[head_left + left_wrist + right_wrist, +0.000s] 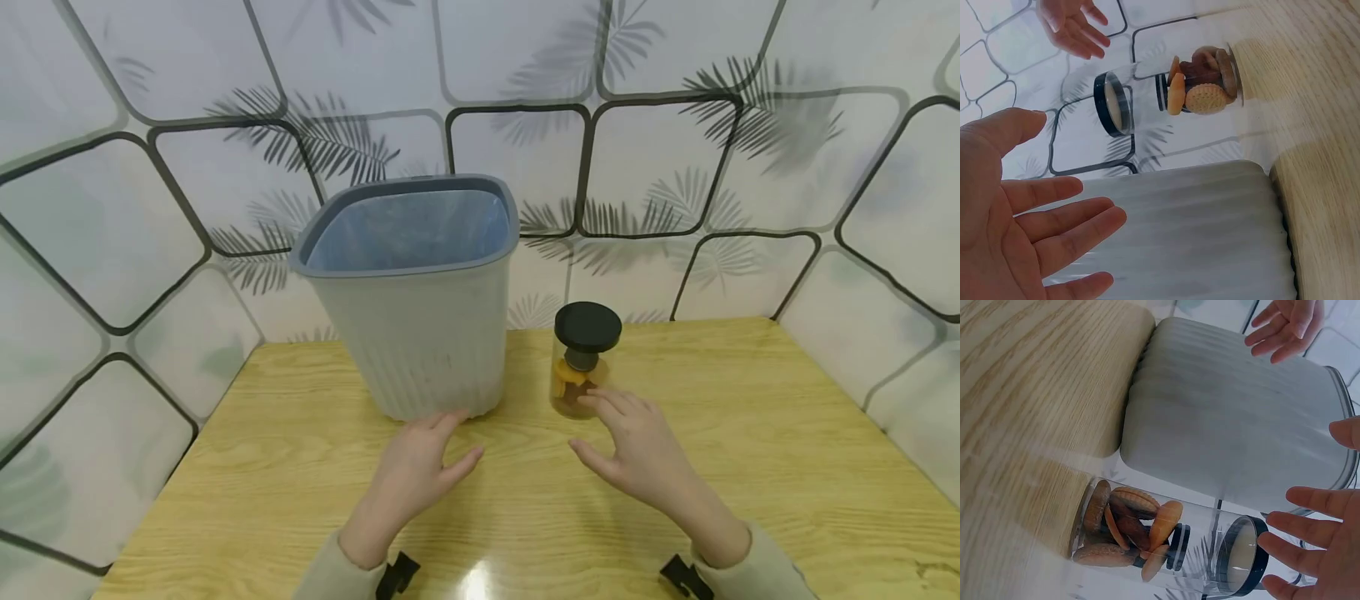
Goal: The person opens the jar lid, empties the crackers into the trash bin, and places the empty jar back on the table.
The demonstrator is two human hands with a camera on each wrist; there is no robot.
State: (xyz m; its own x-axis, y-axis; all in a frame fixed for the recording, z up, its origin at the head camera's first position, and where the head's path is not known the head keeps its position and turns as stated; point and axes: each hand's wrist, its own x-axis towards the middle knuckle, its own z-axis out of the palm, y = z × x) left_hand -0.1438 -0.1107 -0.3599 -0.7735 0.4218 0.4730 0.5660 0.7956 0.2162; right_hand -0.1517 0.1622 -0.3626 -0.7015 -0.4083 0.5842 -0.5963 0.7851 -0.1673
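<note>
A clear jar with a black lid (588,327) stands upright on the table. Inside it are brown and orange pieces that look like biscuits (1138,515), along with a small black-capped object (1179,547). My right hand (645,450) is in front of the jar, fingers spread, its fingertips overlapping the lower glass in the head view. The right wrist view shows a gap between those fingers and the biscuits. To the left is a tall pale grey bin (427,342) with a blue-grey rim. My left hand (416,467) hovers by its base, fingers extended, holding nothing.
The wood-grain table (262,467) carries both things. Directly behind them rises a backdrop (517,183) with a leaf and line pattern, which also closes in the left and right sides. The bin stands much taller than the jar, a narrow gap between them.
</note>
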